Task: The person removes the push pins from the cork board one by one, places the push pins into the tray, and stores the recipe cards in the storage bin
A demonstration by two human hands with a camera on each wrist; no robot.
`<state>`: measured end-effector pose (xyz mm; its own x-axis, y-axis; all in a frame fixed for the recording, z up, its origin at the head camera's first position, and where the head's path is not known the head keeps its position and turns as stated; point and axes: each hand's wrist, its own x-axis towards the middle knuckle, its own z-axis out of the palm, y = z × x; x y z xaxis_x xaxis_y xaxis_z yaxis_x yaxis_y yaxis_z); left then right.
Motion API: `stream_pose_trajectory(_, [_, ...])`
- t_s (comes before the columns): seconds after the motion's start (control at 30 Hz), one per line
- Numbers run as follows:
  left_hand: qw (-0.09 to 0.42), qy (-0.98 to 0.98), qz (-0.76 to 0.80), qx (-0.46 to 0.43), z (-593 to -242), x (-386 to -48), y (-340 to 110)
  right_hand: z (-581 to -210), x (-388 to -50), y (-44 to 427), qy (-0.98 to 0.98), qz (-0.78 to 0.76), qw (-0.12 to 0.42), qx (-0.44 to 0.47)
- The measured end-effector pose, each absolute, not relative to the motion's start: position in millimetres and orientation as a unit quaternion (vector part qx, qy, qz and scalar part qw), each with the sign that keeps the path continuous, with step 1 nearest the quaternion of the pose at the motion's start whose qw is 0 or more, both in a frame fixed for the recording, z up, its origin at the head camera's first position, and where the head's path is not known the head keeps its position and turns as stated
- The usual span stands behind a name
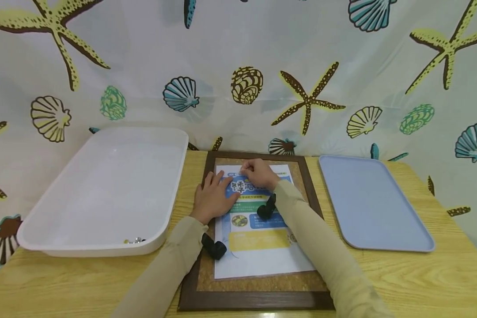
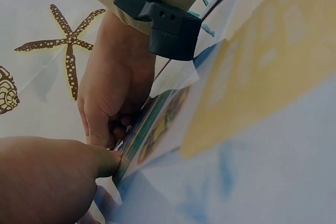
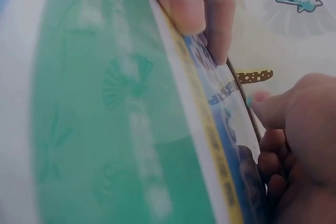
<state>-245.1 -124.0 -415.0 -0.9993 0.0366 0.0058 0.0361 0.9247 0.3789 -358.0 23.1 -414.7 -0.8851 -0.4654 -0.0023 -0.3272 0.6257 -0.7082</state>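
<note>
A printed poster (image 1: 262, 263) in a clear glossy cover lies on a cork board (image 1: 262, 284) with a dark brown frame. My left hand (image 1: 213, 198) rests on the poster's upper left, fingers spread, thumb pointing inward. Near the top edge, my right hand (image 1: 260, 174) has its fingers curled, thumb and forefinger together. In the right wrist view, a small teal thing (image 3: 250, 100), seemingly a pin, shows at the tip of the right thumb (image 3: 268, 106), beside the fingers of the left hand (image 3: 189, 3). Its point is hidden. The left wrist view shows both hands close together.
On the left stands a large white tray (image 1: 115, 190) with several small shiny and yellow bits (image 1: 137, 241) near its front edge. A flat light-blue tray (image 1: 373, 203) lies right of the board. Behind the wooden table (image 1: 445, 282) hangs a curtain (image 1: 230, 48) with shells and starfish.
</note>
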Motion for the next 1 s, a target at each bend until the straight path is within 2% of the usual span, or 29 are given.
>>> stream_pose_trajectory(0.4, [-0.006, 0.982, 0.189, 0.020, -414, -247, -123, -407, -350, 40, 0.896, -0.381, 0.070, -0.217])
stream_pose_trajectory(0.73, [-0.003, 0.981, 0.195, 0.015, -413, -248, -121, -402, -346, 65, 0.908, -0.377, 0.061, -0.174])
stream_pose_trajectory(1.0, [-0.002, 0.979, 0.203, 0.019, -414, -248, -122, -400, -341, 89, 0.913, -0.352, 0.047, -0.201])
